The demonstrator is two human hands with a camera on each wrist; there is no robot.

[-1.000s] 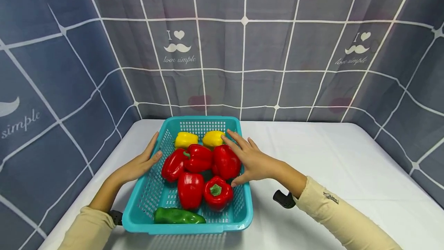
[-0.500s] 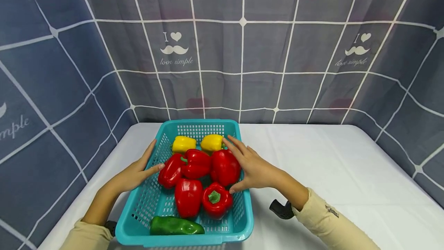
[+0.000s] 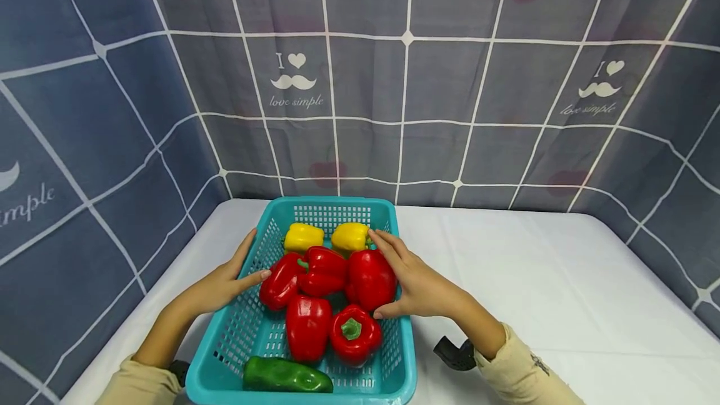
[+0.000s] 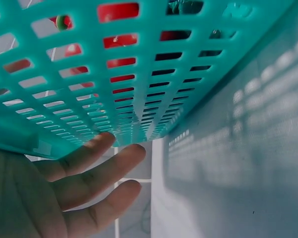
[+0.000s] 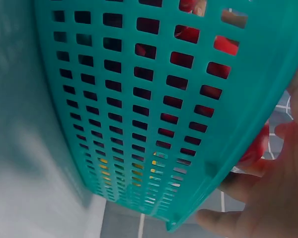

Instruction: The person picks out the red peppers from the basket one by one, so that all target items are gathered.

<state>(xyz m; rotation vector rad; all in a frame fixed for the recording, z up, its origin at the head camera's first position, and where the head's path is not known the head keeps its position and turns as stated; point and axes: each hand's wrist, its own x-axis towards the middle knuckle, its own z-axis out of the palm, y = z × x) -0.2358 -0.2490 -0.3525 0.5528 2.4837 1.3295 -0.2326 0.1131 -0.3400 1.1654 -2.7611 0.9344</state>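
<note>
Left hand (image 3: 216, 285) extended against left rim of basket (image 3: 300, 398); right hand (image 3: 422, 286) spread over right rim. Inside: five red peppers (image 3: 307, 330), two yellow peppers (image 3: 304, 237), one green pepper (image 3: 287, 375).

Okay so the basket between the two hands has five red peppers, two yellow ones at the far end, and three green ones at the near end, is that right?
Not quite: the head view shows just one green pepper at the near end of the basket, not three. The rest stands.
</note>
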